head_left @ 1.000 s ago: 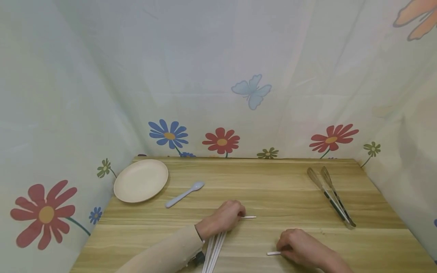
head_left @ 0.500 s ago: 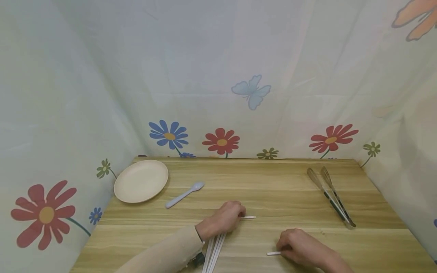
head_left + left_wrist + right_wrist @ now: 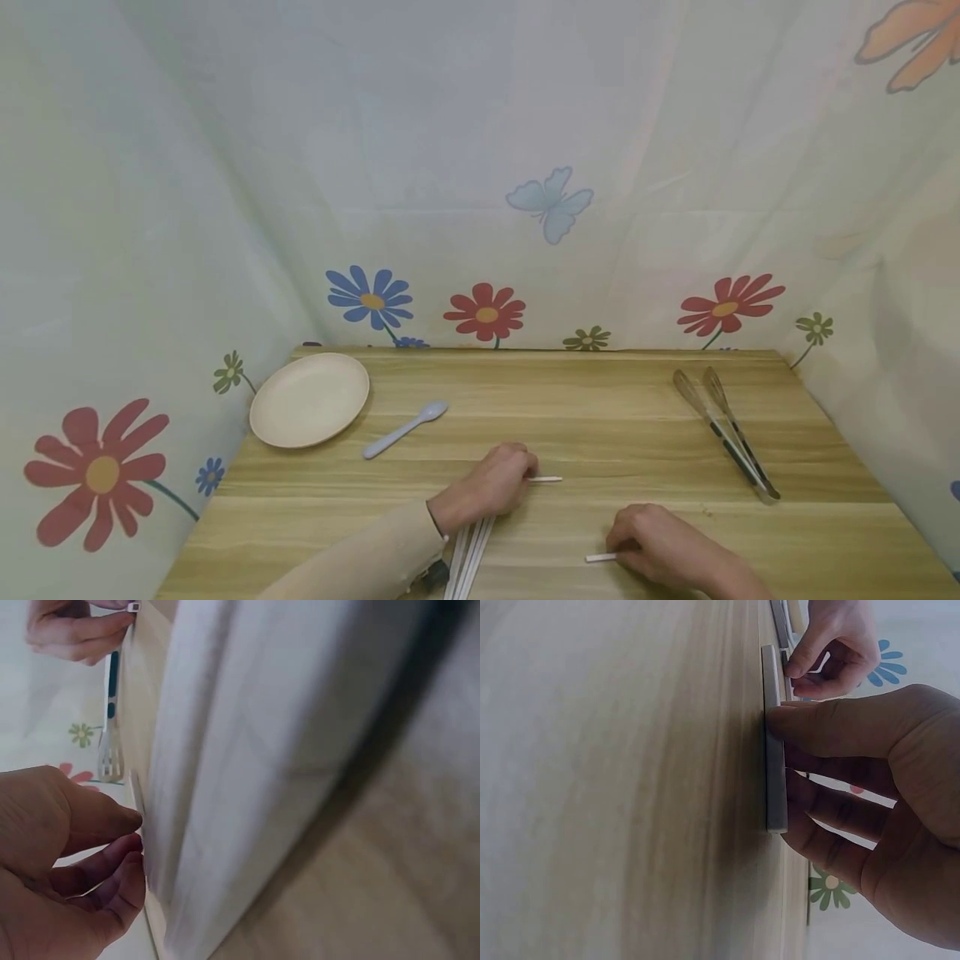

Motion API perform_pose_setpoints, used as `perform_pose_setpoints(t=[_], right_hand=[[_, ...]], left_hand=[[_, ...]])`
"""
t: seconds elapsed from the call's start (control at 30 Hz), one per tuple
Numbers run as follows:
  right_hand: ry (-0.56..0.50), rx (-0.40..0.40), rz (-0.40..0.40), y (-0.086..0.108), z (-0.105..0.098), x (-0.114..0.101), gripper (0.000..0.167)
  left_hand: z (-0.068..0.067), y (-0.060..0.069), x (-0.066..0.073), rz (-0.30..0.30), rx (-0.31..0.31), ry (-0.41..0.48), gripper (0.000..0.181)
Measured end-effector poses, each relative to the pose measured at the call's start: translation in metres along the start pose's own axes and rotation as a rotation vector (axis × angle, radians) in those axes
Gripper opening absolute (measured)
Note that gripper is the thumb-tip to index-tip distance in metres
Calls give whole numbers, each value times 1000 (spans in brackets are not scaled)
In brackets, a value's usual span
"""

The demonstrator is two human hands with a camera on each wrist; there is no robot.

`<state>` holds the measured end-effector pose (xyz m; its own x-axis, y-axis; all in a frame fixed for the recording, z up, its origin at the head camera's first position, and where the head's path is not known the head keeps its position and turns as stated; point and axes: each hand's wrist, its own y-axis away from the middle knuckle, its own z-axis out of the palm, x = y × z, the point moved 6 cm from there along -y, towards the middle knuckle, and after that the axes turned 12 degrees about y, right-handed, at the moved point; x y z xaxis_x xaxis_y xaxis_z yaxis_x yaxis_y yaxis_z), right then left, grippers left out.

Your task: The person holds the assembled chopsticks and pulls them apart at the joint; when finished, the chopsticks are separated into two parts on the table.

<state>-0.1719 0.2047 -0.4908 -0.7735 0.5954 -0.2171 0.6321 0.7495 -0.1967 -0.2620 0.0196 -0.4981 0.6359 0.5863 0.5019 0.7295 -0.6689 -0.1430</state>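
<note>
Left hand (image 3: 491, 483) pinches a thin white stick (image 3: 546, 479) low over the pale-striped wooden tabletop (image 3: 555, 400); right hand (image 3: 660, 546), nearer the person, pinches a square-edged white stick (image 3: 601, 557); several long white sticks (image 3: 475, 560) extend from under the left hand.

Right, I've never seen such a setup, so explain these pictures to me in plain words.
There is no machine here, just a person's two bare hands. The wide picture comes from a camera worn on the head; the two close ones come from a camera on each wrist. The left hand pinches a white piece; the right hand pinches a short white stick. On the wooden table lie long white strips, a plate, a pale spoon and tongs.
</note>
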Motion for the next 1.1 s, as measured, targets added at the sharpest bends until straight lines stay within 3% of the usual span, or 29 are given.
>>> perform_pose_setpoints(t=[0.3, 0.57, 0.93, 1.1], right_hand=[[-10, -9, 0, 0, 0, 0, 15], [-13, -8, 3, 1, 1, 2, 14], [-21, -6, 1, 1, 0, 1, 14], [-25, -3, 4, -1, 0, 1, 15]], left_hand=[[-14, 8, 0, 20, 46, 32, 12], [-21, 17, 0, 37, 90, 6, 13], [-29, 45, 8, -55, 50, 55, 17], [-36, 60, 11, -37, 84, 30, 15]])
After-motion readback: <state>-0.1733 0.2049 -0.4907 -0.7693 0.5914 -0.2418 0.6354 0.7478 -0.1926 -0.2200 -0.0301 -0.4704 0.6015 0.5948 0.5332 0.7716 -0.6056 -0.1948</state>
